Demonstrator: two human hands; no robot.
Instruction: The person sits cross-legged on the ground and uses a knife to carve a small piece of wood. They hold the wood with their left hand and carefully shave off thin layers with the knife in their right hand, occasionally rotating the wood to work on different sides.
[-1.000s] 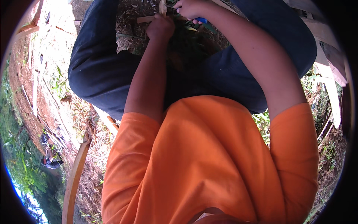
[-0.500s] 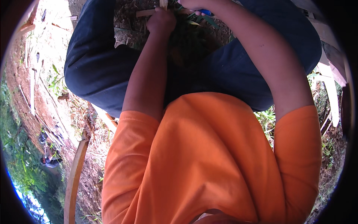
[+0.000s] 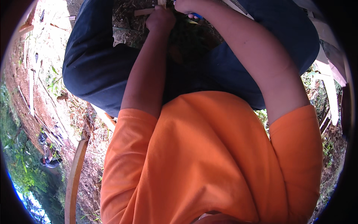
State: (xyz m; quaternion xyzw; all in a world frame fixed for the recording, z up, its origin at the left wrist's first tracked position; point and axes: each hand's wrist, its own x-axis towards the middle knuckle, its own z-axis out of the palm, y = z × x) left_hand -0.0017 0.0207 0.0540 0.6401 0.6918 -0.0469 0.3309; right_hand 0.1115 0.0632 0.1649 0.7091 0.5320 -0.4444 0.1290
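Your left hand, its grip closed around a pale wooden stick at the view's upper edge, is between legs in dark trousers; your right hand, just beside it, grasps a blue handle, its far end indistinct. A straight wooden strip extends leftward over shaded soil.

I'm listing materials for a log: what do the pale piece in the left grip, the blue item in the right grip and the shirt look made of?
Pale piece: likely bare wood, matte, straw-coloured and straight-edged. Blue item: perhaps smooth plastic, judging by its vivid, even colour; mostly hidden. Orange shirt: probably matte fabric, given its soft folds.
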